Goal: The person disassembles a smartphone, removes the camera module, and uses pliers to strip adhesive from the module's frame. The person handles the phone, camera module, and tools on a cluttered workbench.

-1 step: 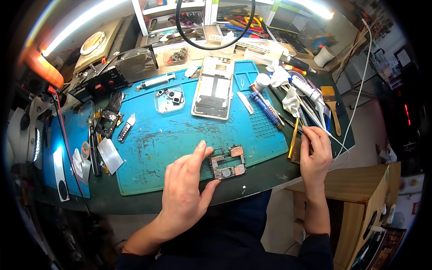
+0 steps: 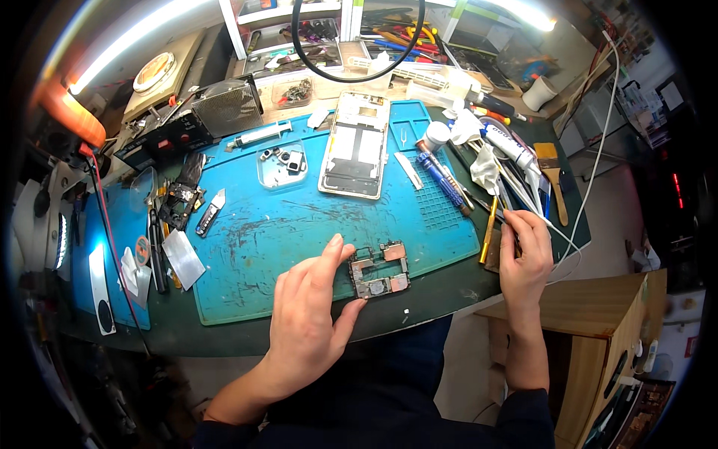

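My left hand (image 2: 310,314) rests at the left side of a circuit board (image 2: 383,269), thumb and forefinger holding it at two edges on the mat's front. My right hand (image 2: 523,266) has its fingers curled together on a slim tool (image 2: 501,206) at the edge of the tool pile, beside a yellow-handled tool (image 2: 490,232); the slim tool is partly hidden. Above the board, a light phone housing (image 2: 353,146) lies on the blue mat (image 2: 262,262), with a clear tray (image 2: 282,166) of small parts to its left.
Loose tools, tubes (image 2: 512,153) and a brush (image 2: 552,179) crowd the right. Dark phone parts (image 2: 181,202), a blade (image 2: 211,213) and metal plates lie left. A syringe (image 2: 258,135) and power supply (image 2: 164,138) are behind. A white cable (image 2: 598,157) runs down the right.
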`<action>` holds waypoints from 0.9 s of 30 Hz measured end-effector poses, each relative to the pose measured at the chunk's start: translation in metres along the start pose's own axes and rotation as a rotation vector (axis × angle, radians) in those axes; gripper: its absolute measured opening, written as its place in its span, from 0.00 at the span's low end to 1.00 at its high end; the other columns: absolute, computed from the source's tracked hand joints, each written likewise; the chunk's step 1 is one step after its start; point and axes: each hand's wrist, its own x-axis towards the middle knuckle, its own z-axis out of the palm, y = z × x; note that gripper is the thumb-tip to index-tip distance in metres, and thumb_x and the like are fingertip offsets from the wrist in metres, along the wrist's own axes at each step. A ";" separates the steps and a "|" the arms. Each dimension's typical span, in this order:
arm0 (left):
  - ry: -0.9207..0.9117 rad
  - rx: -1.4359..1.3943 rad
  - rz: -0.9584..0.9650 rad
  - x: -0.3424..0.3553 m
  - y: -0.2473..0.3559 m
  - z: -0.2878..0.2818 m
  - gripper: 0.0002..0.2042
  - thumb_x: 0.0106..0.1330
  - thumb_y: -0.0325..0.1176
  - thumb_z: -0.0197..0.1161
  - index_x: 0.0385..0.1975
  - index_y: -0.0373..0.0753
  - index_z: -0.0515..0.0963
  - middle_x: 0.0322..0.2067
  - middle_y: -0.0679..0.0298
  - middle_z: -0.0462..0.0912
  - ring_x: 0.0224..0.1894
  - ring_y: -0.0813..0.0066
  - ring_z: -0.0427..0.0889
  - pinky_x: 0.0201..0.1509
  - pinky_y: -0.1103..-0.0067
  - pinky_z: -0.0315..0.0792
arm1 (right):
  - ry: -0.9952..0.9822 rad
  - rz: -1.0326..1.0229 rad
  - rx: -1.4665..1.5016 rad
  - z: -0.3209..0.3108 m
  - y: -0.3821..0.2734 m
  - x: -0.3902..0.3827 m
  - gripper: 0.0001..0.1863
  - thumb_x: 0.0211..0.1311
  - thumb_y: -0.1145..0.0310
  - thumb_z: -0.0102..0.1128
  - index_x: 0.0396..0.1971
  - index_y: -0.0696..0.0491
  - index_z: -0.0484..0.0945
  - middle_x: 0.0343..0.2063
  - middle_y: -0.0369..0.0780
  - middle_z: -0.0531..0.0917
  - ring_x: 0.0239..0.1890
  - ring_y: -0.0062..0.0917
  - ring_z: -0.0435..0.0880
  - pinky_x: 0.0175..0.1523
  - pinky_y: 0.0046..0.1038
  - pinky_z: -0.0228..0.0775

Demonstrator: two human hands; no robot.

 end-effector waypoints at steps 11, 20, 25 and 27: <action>-0.020 0.029 0.009 0.003 0.002 -0.001 0.47 0.56 0.21 0.77 0.79 0.30 0.60 0.64 0.56 0.83 0.61 0.57 0.80 0.63 0.65 0.69 | 0.010 0.046 0.010 0.003 0.008 -0.001 0.14 0.67 0.82 0.68 0.50 0.58 0.87 0.45 0.44 0.87 0.46 0.38 0.88 0.52 0.36 0.80; -0.058 0.023 0.002 0.004 0.000 0.000 0.48 0.55 0.20 0.78 0.79 0.29 0.60 0.63 0.54 0.82 0.61 0.55 0.78 0.68 0.63 0.68 | 0.009 0.087 0.044 0.004 0.006 -0.003 0.11 0.67 0.81 0.68 0.48 0.57 0.87 0.45 0.43 0.87 0.47 0.38 0.87 0.53 0.36 0.79; -0.008 -0.083 0.015 0.004 0.001 -0.007 0.50 0.52 0.19 0.80 0.79 0.30 0.60 0.59 0.52 0.78 0.60 0.57 0.78 0.62 0.65 0.75 | 0.134 -0.002 0.007 -0.001 0.006 -0.005 0.11 0.67 0.79 0.69 0.48 0.56 0.87 0.44 0.42 0.87 0.46 0.38 0.85 0.53 0.37 0.77; 0.065 -0.134 -0.006 -0.007 0.000 -0.009 0.51 0.52 0.19 0.80 0.79 0.30 0.60 0.60 0.52 0.75 0.59 0.60 0.79 0.59 0.68 0.78 | 0.226 -0.082 0.084 -0.004 -0.011 -0.009 0.11 0.69 0.80 0.67 0.49 0.56 0.87 0.40 0.44 0.87 0.41 0.37 0.86 0.48 0.35 0.77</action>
